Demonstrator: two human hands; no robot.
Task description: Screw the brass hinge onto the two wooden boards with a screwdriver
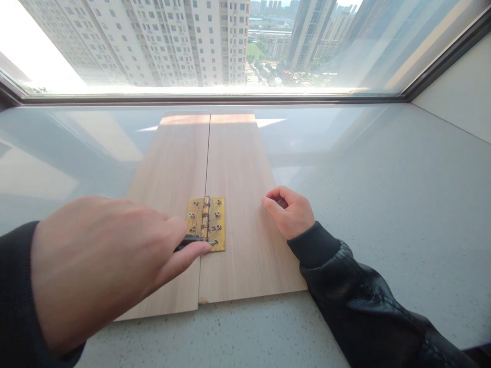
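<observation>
My left hand is closed around a screwdriver, of which only a dark part shows past the fingers. The tool's front end lies over the lower right of a brass-coloured hinge, close to a screw there. This hinge straddles the seam between a left wooden board and a right wooden board. Several cross-head screws sit in its leaves, some with their heads raised. By the right board's outer edge, my right hand rests with curled fingers; whatever may be inside them is hidden.
Both boards lie flat, side by side, on a pale speckled sill. A dark window frame runs along the back, with tall buildings beyond the glass. At the right rises a white wall.
</observation>
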